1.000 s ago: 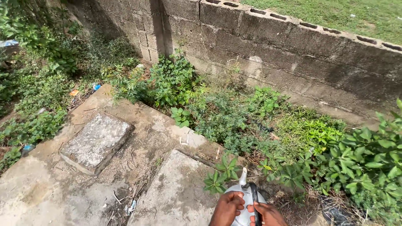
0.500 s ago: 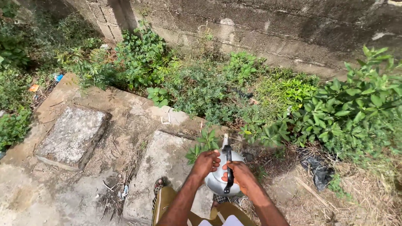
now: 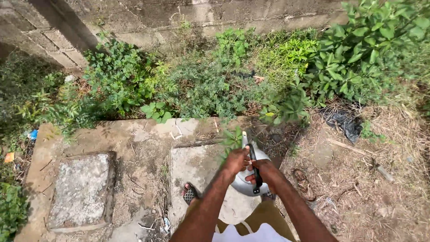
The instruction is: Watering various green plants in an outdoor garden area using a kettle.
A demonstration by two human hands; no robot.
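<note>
You held the metal kettle (image 3: 249,179) low over the concrete slab (image 3: 197,168). Your right hand (image 3: 265,171) was wrapped around its black handle (image 3: 255,168), your left hand (image 3: 237,160) pressed on top. The spout (image 3: 245,139) pointed away from you, toward the weeds (image 3: 210,89).

One kettle, two hands, two slabs.
One kettle (image 3: 249,179); left hand (image 3: 236,160) and right hand (image 3: 264,172), two. Two concrete slabs: left (image 3: 82,190), middle (image 3: 197,168). One black bag (image 3: 345,123) far right; one sandalled foot (image 3: 189,194) near.
</note>
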